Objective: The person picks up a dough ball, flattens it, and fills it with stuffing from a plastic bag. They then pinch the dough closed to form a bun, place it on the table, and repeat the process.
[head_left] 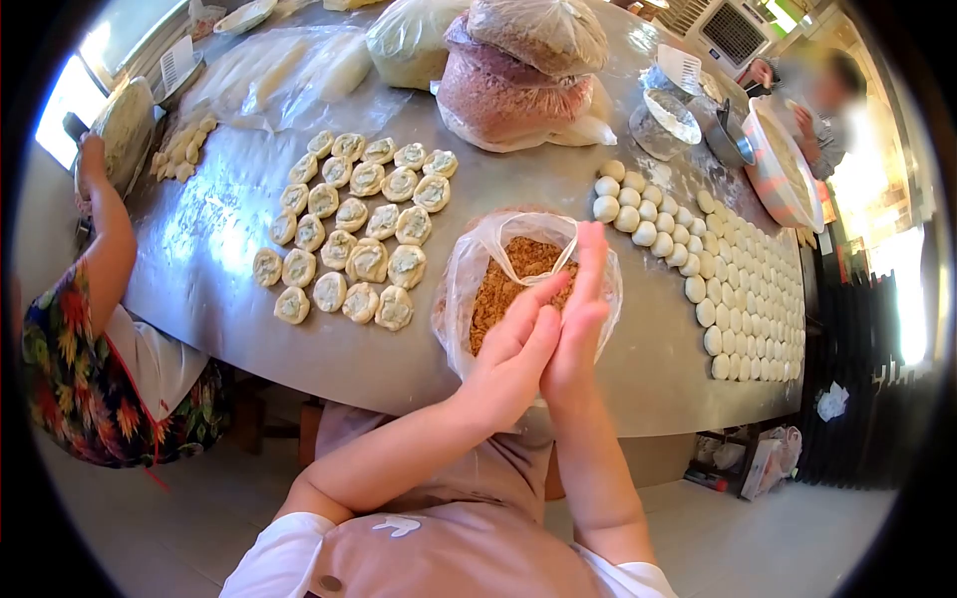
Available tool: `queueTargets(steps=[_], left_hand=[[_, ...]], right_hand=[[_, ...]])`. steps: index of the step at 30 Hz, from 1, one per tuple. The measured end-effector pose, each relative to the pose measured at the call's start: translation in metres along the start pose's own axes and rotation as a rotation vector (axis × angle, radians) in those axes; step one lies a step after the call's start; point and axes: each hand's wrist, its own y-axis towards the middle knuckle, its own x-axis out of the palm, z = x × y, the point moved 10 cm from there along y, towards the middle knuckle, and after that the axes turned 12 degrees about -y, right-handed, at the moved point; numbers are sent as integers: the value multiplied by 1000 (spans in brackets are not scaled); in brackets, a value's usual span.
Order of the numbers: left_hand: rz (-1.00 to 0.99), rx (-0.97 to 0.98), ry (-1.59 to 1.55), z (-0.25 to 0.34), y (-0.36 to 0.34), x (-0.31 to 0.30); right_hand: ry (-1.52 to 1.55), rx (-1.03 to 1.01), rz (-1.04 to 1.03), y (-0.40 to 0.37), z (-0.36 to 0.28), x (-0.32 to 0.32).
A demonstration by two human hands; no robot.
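My left hand [508,364] and my right hand [576,344] are pressed palm to palm in front of me. The right fingers point straight up, while the left fingers lean across against them. Whatever may lie between the palms is hidden. Just behind them stands an open clear plastic bag [454,299] holding a brown crumbly filling [495,304]. Rows of flattened dough pieces with a pale greenish centre [366,262] lie to the left of the bag. Smooth white dough balls [738,309] sit in close rows on the right.
Filled plastic bags [518,100] are stacked at the back of the metal table [239,319]. A metal bowl with white powder [671,115] and a large tub [783,164] stand back right. One person's arm [112,239] is at left; another person [822,125] is at far right.
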Motion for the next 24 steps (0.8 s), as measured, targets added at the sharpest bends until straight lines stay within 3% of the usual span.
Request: queueTargets(steps=[2, 5, 8, 9, 11, 12, 14, 16, 17, 19, 21, 24], left_hand=[[61, 90, 97, 12, 8, -6], [173, 86, 72, 12, 8, -25], [302, 113, -50, 25, 9, -42], [334, 106, -108, 30, 8, -48], [259, 147, -8, 34, 10, -52], [227, 190, 72, 37, 9, -47], [90, 257, 175, 48, 8, -31], [195, 184, -352, 47, 4, -29], [243, 144, -615, 40, 3, -26], [112, 230, -115, 46, 8, -26], [-215, 170, 140, 36, 2, -18], [-176, 228, 79, 42, 5, -28]], right_hand=[[260, 55, 18, -7, -36, 6], [566, 32, -8, -15, -26, 7], [411, 12, 97, -25, -30, -6], [302, 7, 27, -32, -29, 3], [78, -6, -120, -42, -28, 19], [220, 34, 0, -43, -29, 21], [214, 157, 35, -45, -18, 16], [112, 171, 138, -42, -14, 5], [190, 218, 44, -43, -5, 12], [343, 309, -143, -48, 7, 25], [380, 279, -120, -47, -4, 27], [239, 60, 73, -40, -26, 17]])
